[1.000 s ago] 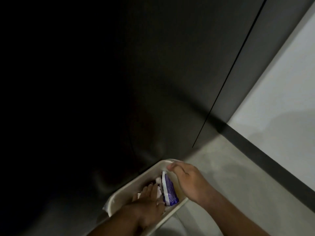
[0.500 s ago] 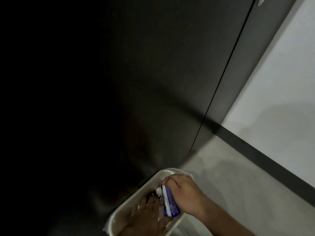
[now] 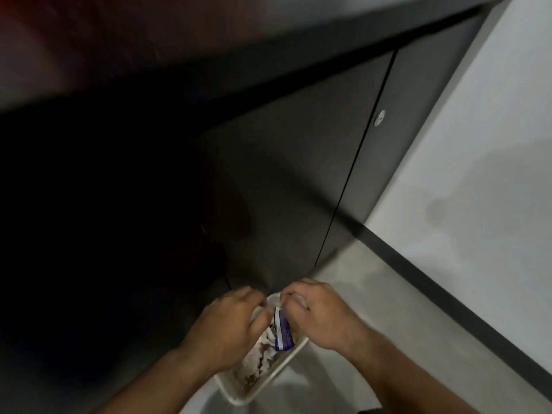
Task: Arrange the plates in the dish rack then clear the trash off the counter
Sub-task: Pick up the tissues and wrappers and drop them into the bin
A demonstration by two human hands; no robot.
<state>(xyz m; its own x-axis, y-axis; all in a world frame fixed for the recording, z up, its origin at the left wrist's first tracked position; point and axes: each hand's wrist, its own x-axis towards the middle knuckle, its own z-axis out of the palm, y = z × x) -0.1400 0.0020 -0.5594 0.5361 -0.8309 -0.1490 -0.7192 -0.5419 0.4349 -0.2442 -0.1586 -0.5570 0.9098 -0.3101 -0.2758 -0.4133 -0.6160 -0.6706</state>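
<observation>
A white trash bin (image 3: 239,397) stands on the floor at the bottom of the view. It holds crumpled white paper (image 3: 263,354) and an upright blue and white wrapper (image 3: 283,333). My right hand (image 3: 319,315) hovers over the bin's far end with curled fingers and pinches the top of the wrapper. My left hand (image 3: 227,327) is over the bin's left side, fingers curled next to the paper; whether it holds anything is hidden. No plates or dish rack are in view.
Dark cabinet doors (image 3: 298,174) rise right behind the bin, one with a small round knob (image 3: 379,118). The counter edge (image 3: 268,40) runs across the top. A white wall (image 3: 478,174) with a dark skirting (image 3: 448,309) borders the grey floor (image 3: 373,294) on the right.
The view has tilted up, bringing the counter edge into sight. My left hand has lifted off the trash and curled its fingers. My right hand stays at the wrapper.
</observation>
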